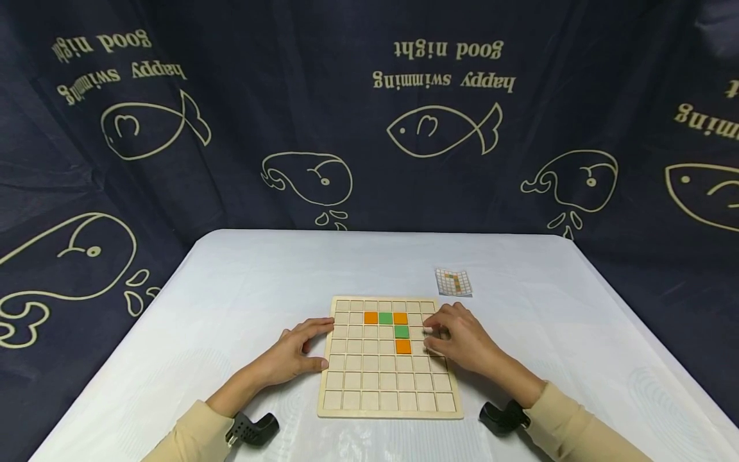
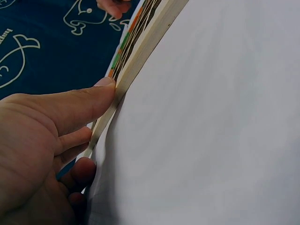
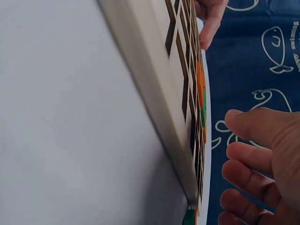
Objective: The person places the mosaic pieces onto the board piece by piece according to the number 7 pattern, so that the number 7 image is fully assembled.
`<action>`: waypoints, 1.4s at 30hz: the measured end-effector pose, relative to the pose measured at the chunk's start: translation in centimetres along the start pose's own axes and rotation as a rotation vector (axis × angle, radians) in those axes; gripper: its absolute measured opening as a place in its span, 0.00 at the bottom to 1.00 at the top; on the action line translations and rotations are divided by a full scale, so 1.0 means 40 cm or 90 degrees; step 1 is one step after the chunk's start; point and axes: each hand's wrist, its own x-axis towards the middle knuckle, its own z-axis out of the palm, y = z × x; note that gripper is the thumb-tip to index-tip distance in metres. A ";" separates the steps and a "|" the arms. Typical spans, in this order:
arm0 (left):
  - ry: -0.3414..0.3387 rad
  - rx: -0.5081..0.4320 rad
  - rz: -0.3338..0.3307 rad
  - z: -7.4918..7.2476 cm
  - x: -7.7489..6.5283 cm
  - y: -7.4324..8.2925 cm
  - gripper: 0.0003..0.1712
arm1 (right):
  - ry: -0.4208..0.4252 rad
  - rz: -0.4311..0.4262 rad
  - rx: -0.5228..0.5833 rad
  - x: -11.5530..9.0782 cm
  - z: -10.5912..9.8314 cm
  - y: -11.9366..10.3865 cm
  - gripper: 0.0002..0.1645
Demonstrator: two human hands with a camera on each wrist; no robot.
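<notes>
A square wooden grid board (image 1: 369, 382) lies on the table. Orange tiles sit at its upper left (image 1: 371, 317), upper right (image 1: 400, 318) and below (image 1: 403, 346). Between them are a green tile (image 1: 385, 318) in the top run and another green tile (image 1: 401, 332) in the column. My left hand (image 1: 288, 357) rests at the board's left edge; in the left wrist view its thumb (image 2: 89, 104) touches the rim. Over the board's right side hovers my right hand (image 1: 466, 339), fingers loosely bent, nothing visible between them in the right wrist view.
A small printed card (image 1: 453, 282) with a grid pattern lies just beyond the board's far right corner. The white-covered table (image 1: 260, 269) ends at a dark fish-print cloth (image 1: 358, 115). Something green (image 3: 189, 216) shows by the board's end in the right wrist view.
</notes>
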 end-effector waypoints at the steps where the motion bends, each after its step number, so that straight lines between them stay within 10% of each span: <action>1: 0.000 -0.001 0.001 0.000 0.000 0.000 0.40 | 0.002 0.002 -0.002 -0.002 -0.001 0.003 0.14; 42: 0.003 0.029 0.004 0.000 -0.001 0.000 0.39 | 0.021 0.141 -0.084 -0.053 -0.030 0.098 0.17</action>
